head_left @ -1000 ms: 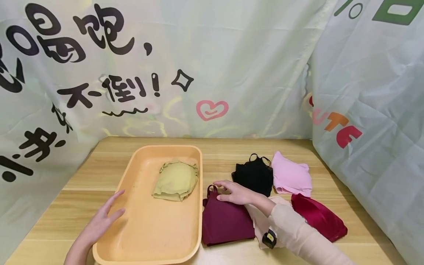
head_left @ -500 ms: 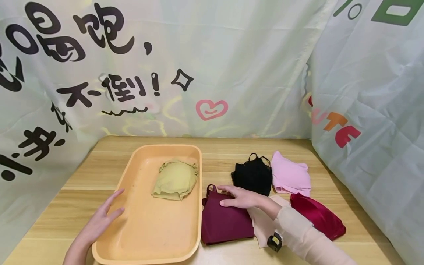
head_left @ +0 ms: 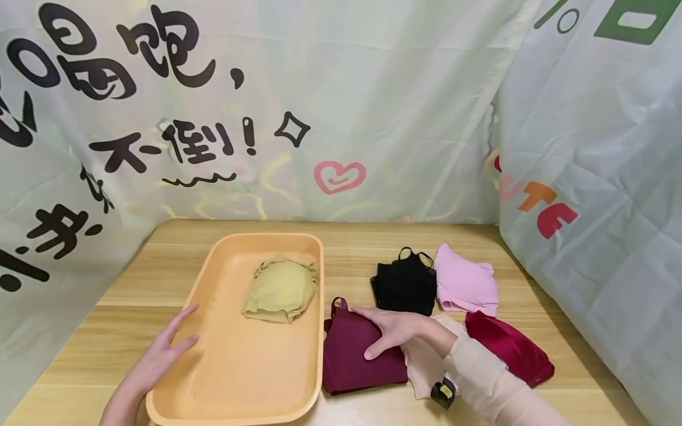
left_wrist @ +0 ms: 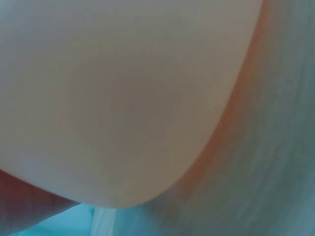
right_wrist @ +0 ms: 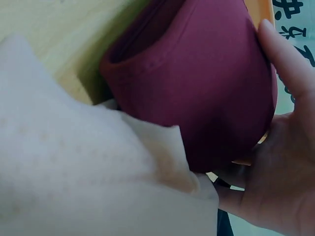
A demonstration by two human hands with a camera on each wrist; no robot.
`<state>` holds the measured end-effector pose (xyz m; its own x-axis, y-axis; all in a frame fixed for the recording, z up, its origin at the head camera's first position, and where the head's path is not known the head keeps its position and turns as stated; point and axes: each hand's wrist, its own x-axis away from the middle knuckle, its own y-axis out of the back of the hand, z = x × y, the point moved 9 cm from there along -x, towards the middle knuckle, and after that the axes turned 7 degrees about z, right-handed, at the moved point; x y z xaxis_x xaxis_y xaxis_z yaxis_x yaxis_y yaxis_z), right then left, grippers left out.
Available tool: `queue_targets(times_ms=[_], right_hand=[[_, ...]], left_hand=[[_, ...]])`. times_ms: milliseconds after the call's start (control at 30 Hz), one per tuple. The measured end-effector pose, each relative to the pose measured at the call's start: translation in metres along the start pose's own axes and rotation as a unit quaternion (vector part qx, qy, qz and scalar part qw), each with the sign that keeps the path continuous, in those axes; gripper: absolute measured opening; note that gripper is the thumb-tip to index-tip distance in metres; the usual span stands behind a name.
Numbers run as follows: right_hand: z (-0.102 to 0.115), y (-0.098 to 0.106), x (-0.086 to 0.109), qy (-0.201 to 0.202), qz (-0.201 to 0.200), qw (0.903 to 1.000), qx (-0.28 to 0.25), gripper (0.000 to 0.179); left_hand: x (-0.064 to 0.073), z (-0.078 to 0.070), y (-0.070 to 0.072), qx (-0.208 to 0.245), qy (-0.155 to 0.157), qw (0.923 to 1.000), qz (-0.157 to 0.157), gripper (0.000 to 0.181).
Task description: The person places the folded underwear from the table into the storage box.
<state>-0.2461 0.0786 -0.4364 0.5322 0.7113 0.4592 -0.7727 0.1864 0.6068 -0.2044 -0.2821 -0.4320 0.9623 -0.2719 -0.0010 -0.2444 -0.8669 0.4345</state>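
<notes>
A folded maroon bra (head_left: 364, 361) lies on the table against the right side of an orange tray (head_left: 234, 378). My right hand (head_left: 396, 328) rests over its upper right part, thumb and fingers spread apart. In the right wrist view, the thumb (right_wrist: 283, 56) touches one edge of the maroon bra, while other fingers are partly hidden behind it. My left hand (head_left: 160, 355) touches the tray's left rim with straight fingers; some are hidden. A folded yellow-green bra (head_left: 281, 291) lies inside the tray. The left wrist view is mostly filled by a blurred pale surface.
Behind my right hand lie a black bra (head_left: 405, 288) with thin straps and a pink folded bra (head_left: 466, 281). A pale beige garment (head_left: 421, 367) is partly under my right arm. A shiny red bra (head_left: 511, 349) lies farther right. Printed curtains (head_left: 405, 118) enclose the table.
My right hand has shifted slightly right and nearer on the maroon bra, and its thumb has spread away from the fingers. The left hand and tray stay nearly the same.
</notes>
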Motion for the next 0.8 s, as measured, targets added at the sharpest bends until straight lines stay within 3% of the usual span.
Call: queue_targets(times_ms=[333,600,800], right_hand=[[0.0013,-0.0008,-0.0009,0.016,-0.012,0.9998,-0.008,0.101],[-0.0042,-0.0013,-0.0002,-0.012,-0.029,0.9994,-0.017,0.101],[-0.0038,-0.0009,0.0009,-0.002,-0.053,0.9981,-0.032,0.100]], left_hand=[[0.0007,0.0007,0.0002,0.000,0.001,1.0000,-0.001,0.060],[0.0010,0.0011,-0.0002,-0.002,0.000,1.0000,-0.001,0.060],[0.0011,0.0007,-0.0003,-0.004,0.006,1.0000,0.000,0.060]])
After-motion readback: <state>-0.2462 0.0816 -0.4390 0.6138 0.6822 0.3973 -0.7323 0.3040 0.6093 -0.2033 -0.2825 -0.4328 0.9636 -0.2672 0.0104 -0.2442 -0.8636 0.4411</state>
